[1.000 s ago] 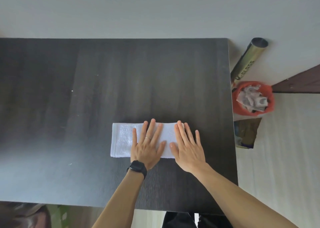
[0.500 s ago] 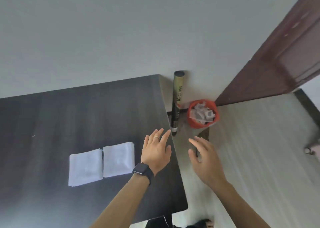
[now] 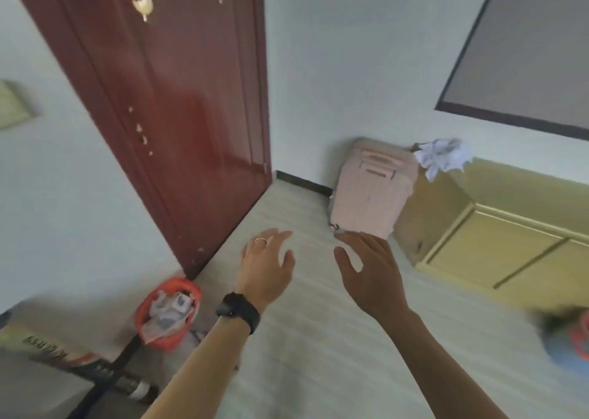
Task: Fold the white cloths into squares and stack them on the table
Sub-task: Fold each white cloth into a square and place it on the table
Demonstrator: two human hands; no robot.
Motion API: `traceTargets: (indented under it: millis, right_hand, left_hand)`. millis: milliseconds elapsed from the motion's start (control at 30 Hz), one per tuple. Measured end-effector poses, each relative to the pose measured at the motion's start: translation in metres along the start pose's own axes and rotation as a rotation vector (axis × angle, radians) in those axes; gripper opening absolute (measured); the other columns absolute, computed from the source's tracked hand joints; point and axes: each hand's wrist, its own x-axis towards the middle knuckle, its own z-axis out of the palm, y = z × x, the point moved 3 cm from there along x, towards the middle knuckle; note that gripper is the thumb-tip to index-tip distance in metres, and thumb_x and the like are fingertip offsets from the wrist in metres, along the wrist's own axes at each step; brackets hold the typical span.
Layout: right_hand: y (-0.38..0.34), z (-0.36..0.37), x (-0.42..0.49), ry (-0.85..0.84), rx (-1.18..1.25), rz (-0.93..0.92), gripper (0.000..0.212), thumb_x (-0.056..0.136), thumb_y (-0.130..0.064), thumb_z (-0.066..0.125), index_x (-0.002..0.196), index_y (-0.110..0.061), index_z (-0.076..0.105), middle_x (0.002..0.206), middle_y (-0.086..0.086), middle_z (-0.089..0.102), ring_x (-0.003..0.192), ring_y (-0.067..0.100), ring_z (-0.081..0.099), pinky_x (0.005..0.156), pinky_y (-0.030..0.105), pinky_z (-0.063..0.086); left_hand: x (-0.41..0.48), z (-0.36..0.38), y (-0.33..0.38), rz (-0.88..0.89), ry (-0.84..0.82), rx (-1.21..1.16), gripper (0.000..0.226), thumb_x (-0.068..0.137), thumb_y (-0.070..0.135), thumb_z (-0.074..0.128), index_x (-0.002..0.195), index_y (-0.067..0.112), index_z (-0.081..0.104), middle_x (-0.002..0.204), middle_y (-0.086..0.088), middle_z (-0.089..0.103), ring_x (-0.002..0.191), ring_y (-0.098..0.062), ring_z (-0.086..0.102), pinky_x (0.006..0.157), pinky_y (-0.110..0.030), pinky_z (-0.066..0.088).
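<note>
Left hand and right hand hover above the floor, each grip spread and empty.

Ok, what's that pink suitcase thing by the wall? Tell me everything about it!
The pink suitcase is pale pink with a smooth, hard-looking shell, grooved lines and a recessed handle near its top. It stands on the floor against the white wall, right beside the yellow cabinet. A small wheel shows at its bottom corner. It looks shut.
</note>
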Motion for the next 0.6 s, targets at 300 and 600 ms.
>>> traceTargets:
  millis: [300,600]
  right_hand:
    - [0.165,-0.113,0.048,0.202,-0.057,0.301,0.029,0.095,-0.034,0.063,0.123,-0.032,0.067,0.12,-0.015,0.066,0.119,0.01,0.047,0.094,0.024,0.04]
    - [0.322,-0.138,0.146,0.192,-0.127,0.481,0.031,0.095,-0.037,0.06,0.126,-0.033,0.065,0.121,-0.013,0.066,0.121,0.015,0.048,0.091,0.024,0.038]
  left_hand:
    - [0.127,0.11,0.187,0.354,-0.141,-0.045,0.038,0.094,0.034,0.054,0.131,0.028,0.059,0.137,0.0,0.057,0.122,-0.022,0.054,0.104,-0.038,0.043]
    - [0.273,0.237,0.289,0.453,-0.332,-0.05,0.037,0.094,0.031,0.052,0.13,0.027,0.059,0.136,0.003,0.057,0.12,-0.02,0.054,0.102,-0.034,0.043]
